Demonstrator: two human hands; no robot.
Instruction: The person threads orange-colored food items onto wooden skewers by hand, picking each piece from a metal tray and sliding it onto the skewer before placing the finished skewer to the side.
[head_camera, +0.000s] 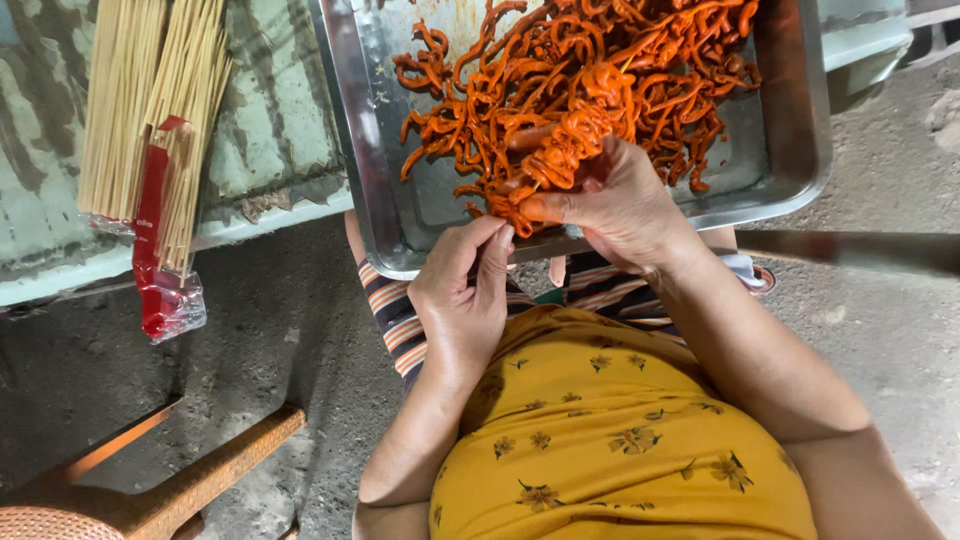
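Note:
A steel tray (785, 150) holds a heap of orange-red marinated meat strips (560, 60). My right hand (620, 205) grips a skewer loaded with bunched strips (585, 130) over the tray's near edge. My left hand (462, 290) sits just below it, fingertips pinched at the skewer's lower end, touching the right thumb. The skewer's stick itself is mostly hidden by meat and fingers.
Bundles of bare bamboo skewers (150, 100), one in a red and clear wrapper (160, 260), lie on a worn pale green table (270, 140) at the left. A wooden stool (150, 500) stands lower left on the concrete floor. My yellow flowered top fills the foreground.

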